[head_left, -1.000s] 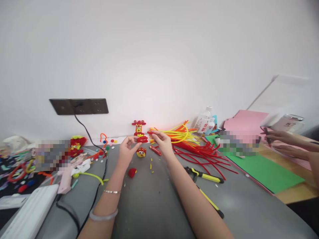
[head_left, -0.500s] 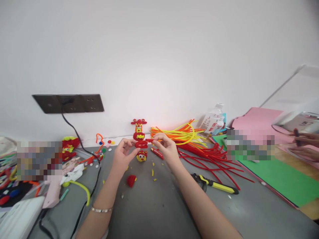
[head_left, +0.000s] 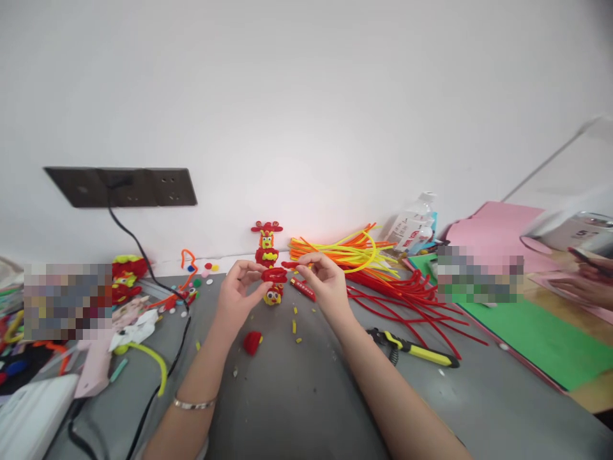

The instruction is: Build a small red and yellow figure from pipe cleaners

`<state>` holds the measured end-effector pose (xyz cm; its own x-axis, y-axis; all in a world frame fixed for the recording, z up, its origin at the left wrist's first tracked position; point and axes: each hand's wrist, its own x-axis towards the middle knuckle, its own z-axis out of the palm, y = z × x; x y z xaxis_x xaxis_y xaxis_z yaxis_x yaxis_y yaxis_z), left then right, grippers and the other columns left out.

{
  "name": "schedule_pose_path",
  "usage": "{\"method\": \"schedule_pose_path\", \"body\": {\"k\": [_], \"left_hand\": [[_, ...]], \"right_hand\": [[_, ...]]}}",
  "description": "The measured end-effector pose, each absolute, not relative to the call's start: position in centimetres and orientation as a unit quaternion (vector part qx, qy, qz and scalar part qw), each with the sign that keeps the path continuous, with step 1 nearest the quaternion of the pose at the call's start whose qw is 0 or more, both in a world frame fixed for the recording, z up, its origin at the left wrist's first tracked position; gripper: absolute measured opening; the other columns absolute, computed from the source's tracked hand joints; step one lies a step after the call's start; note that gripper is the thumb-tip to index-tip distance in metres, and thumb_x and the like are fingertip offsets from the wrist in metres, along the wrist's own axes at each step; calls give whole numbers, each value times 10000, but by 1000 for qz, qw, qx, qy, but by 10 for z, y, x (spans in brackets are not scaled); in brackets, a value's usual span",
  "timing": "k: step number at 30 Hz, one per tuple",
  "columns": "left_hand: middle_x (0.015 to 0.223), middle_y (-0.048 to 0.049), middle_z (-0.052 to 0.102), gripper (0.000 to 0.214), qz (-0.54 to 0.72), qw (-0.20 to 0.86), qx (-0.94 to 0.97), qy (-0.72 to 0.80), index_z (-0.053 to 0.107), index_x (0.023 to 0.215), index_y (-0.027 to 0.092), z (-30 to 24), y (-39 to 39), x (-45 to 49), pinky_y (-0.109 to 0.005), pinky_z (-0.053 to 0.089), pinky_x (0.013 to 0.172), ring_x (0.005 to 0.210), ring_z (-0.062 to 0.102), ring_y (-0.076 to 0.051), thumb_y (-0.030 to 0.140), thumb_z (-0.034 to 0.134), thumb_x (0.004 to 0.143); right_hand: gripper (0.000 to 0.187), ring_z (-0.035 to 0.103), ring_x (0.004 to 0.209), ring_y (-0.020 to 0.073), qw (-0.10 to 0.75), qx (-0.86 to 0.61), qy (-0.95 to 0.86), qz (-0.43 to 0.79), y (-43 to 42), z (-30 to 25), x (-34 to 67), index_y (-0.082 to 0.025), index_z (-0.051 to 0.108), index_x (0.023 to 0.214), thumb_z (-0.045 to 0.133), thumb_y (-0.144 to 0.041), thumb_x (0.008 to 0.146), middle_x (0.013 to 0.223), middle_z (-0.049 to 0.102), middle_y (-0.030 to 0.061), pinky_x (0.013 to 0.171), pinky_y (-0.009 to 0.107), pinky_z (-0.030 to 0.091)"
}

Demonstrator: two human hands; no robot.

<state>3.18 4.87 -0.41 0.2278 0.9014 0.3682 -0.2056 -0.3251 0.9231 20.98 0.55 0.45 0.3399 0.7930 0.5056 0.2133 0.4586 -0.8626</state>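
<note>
My left hand [head_left: 241,292] pinches a coiled loop of red pipe cleaner [head_left: 275,275] between thumb and fingers. My right hand [head_left: 324,281] is closed on the loose red end, just right of the coil. Right behind the coil stands a red and yellow figure [head_left: 267,241] with a wide red hat. Partly hidden below the coil is a small yellow face with googly eyes [head_left: 273,297]. A red dome-shaped piece [head_left: 251,343] with a yellow edge lies on the grey table, nearer to me.
Bundles of yellow and orange pipe cleaners [head_left: 340,252] and red pipe cleaners [head_left: 407,295] lie at right, with yellow-handled pliers [head_left: 426,355] before them. A pink glue gun [head_left: 94,367] and a black cable [head_left: 182,338] are at left. Another person's hand [head_left: 582,287] is at far right.
The view has shifted slightly. The red coil has tilted a little in my left hand, and the loose end in my right hand has risen slightly.
</note>
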Motion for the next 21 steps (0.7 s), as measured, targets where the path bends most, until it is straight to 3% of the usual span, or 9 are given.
{"method": "schedule_pose_path", "body": {"k": [3,9,21], "left_hand": [[913,-31,637,311,554,504,591,299,578,853,200,-4,49,30,-323,539,816,849,642,-171,264,805,651],[928,-36,643,276,553,500,600,292,586,875,196,-8,49,32,-323,533,837,874,651,-173,240,782,686],[960,-38,642,266,544,499,608,294,583,897,198,-4,43,32,-321,542,820,864,659,-173,260,766,714]], "right_hand": [[131,612,803,192,673,-477,-516,230,5,4,211,-200,665,847,689,-315,788,858,693,48,722,315,456],[85,619,803,195,637,-500,-555,190,4,4,209,-207,688,818,689,-288,793,821,710,37,774,332,446],[4,607,1009,217,602,-467,-637,113,1,6,210,-223,688,818,690,-222,820,1011,633,65,937,392,458]]}}
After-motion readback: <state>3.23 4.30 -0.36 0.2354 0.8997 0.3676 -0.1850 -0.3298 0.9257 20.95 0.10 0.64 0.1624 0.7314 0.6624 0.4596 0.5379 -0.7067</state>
